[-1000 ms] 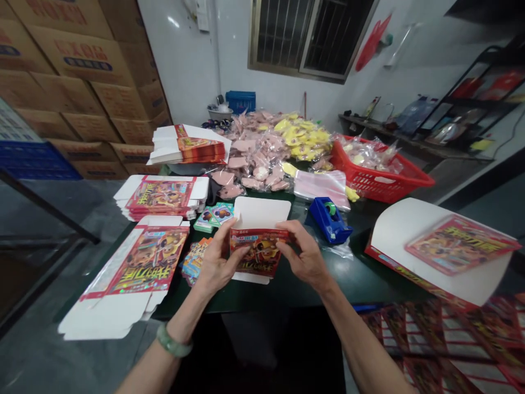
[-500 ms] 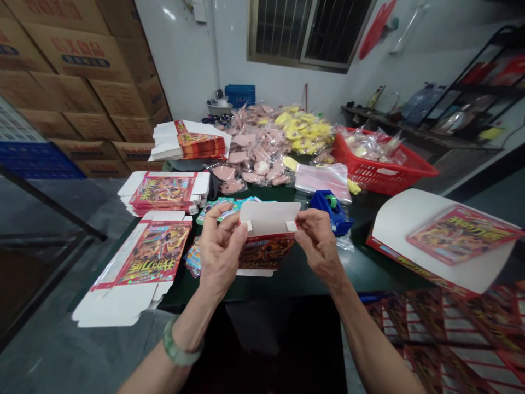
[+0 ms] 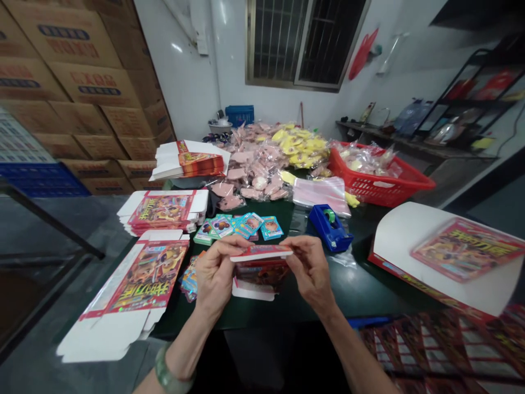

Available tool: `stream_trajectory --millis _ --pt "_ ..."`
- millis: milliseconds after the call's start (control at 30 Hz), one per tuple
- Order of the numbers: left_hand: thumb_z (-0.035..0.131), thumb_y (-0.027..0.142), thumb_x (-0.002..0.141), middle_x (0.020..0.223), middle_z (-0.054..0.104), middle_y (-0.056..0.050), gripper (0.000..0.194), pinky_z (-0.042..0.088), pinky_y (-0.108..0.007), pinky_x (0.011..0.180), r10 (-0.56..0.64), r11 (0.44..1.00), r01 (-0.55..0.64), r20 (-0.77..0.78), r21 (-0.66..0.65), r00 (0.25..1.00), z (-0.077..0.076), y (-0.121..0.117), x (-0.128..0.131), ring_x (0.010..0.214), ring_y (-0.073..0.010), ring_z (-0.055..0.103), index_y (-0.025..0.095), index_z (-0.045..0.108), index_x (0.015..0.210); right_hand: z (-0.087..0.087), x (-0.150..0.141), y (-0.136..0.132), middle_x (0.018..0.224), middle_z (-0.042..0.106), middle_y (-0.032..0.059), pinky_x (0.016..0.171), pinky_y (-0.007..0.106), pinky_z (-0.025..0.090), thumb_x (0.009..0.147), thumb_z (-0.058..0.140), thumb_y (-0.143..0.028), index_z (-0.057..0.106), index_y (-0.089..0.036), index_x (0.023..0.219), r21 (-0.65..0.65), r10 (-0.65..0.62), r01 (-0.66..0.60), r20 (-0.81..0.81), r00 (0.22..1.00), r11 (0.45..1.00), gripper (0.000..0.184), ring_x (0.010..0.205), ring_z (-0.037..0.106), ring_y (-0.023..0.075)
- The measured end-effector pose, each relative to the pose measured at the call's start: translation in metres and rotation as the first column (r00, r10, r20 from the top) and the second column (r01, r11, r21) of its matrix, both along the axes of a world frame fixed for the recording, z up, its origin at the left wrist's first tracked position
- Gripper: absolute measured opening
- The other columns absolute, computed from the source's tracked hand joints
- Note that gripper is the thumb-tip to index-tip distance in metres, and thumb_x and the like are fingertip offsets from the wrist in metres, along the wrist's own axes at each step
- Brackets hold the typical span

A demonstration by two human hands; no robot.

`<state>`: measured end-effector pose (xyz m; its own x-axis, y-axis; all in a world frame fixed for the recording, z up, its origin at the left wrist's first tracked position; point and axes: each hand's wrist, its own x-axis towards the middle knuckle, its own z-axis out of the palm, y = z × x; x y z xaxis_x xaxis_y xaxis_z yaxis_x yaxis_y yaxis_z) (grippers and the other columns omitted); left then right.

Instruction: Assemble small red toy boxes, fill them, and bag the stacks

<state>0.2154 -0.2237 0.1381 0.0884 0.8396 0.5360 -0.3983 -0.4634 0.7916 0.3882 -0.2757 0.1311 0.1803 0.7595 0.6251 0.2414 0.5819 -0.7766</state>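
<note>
A small printed red cardboard box (image 3: 262,272) is held between both hands above the near part of the table. Its top flap is folded over toward me, and a white flap hangs at the lower end. My left hand (image 3: 216,273) grips the left end of the folded edge, thumb below and fingers on top. At the right end, my right hand (image 3: 308,268) pinches the same edge. Behind the box lie fanned picture cards (image 3: 250,223), and more cards (image 3: 190,279) sit beside my left hand. A blue tape dispenser (image 3: 330,229) stands beyond my right hand.
Flat box blanks (image 3: 151,273) and a stack of them (image 3: 164,210) lie at left. Wrapped pink pieces (image 3: 262,158) and yellow pieces (image 3: 301,145) are heaped at the back. A red basket (image 3: 381,186) and a large open carton (image 3: 394,235) stand at right.
The box's top flap, upright before, is now folded down toward me. Both hands have stayed at its two ends. The camera view has tilted up slightly, showing more cards behind the box.
</note>
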Motion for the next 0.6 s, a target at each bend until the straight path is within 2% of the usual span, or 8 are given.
stream_trajectory --millis 67,167,233,367,500,567,600 --pt "0.056 0.008 0.077 0.09 0.066 -0.004 0.014 0.048 -0.03 0.074 -0.076 0.997 0.076 -0.002 -0.027 0.997 -0.002 -0.002 -0.004 0.086 -0.0181 0.062 0.019 0.064 0.073 0.003 0.002 -0.003 0.098 0.056 0.0031 0.076 0.028 0.047 0.088 0.047 -0.016 0.046 -0.027 0.11 0.005 0.016 -0.016 0.016 1.0 1.0 0.025 0.087 0.058 0.0144" --pt "0.051 0.018 0.083 0.1 0.064 -0.009 0.015 0.048 -0.035 0.077 -0.219 0.975 0.219 0.008 -0.027 0.976 -0.004 -0.004 -0.009 0.096 -0.0234 0.06 0.017 0.066 0.08 0.009 0.007 -0.007 0.098 0.056 0.0043 0.081 0.028 0.045 0.088 0.045 -0.015 0.056 -0.024 0.103 0.02 0.028 -0.032 0.194 0.981 0.999 0.02 0.092 0.056 0.0147" --pt "0.048 0.026 0.086 0.106 0.062 -0.011 0.019 0.049 -0.036 0.078 -0.259 0.966 0.259 -0.022 -0.013 0.966 -0.002 -0.006 -0.011 0.1 -0.0251 0.059 0.016 0.065 0.084 0.013 0.011 -0.01 0.101 0.056 0.0055 0.081 0.028 0.045 0.089 0.046 -0.017 0.059 -0.023 0.101 -0.021 0.072 -0.069 0.23 0.971 0.997 0.02 0.096 0.056 0.0157" --pt "0.058 0.022 0.082 0.101 0.063 -0.007 0.006 0.049 -0.027 0.071 -0.18 0.984 0.178 -0.246 -0.029 0.953 0.009 -0.008 -0.014 0.089 -0.0179 0.061 0.019 0.054 0.083 0.016 0.014 -0.016 0.108 0.056 0.0078 0.08 0.029 0.049 0.086 0.053 -0.027 0.059 -0.022 0.106 -0.109 0.167 -0.15 0.169 0.971 0.983 0.022 0.1 0.056 0.0191" --pt "0.059 0.022 0.081 0.101 0.063 -0.007 0.016 0.047 -0.029 0.077 -0.083 0.985 0.15 -0.532 0.085 0.843 0.025 -0.007 -0.02 0.092 -0.0184 0.061 0.02 0.056 0.097 0.019 0.01 -0.014 0.093 0.062 0.004 0.072 0.024 0.049 0.081 0.061 -0.029 0.061 -0.021 0.093 -0.132 0.057 -0.033 0.181 0.982 0.991 0.015 0.086 0.06 0.0154" --pt "0.059 0.02 0.081 0.099 0.064 -0.006 0.019 0.046 -0.03 0.082 0.016 0.976 0.118 -0.596 0.184 0.803 0.027 -0.005 -0.022 0.095 -0.0187 0.06 0.021 0.059 0.1 0.021 0.008 -0.011 0.091 0.062 0.0034 0.07 0.022 0.049 0.082 0.059 -0.027 0.061 -0.02 0.092 -0.134 0.015 0.018 0.241 0.97 0.991 0.013 0.084 0.06 0.0141" --pt "0.059 0.018 0.081 0.097 0.065 -0.006 0.017 0.045 -0.03 0.083 0.067 0.967 0.093 -0.587 0.239 0.807 0.026 -0.005 -0.022 0.095 -0.0185 0.06 0.02 0.061 0.098 0.022 0.007 -0.01 0.091 0.063 0.0033 0.068 0.022 0.048 0.082 0.058 -0.026 0.061 -0.02 0.092 -0.126 0.001 0.034 0.268 0.964 0.991 0.012 0.083 0.06 0.0136"
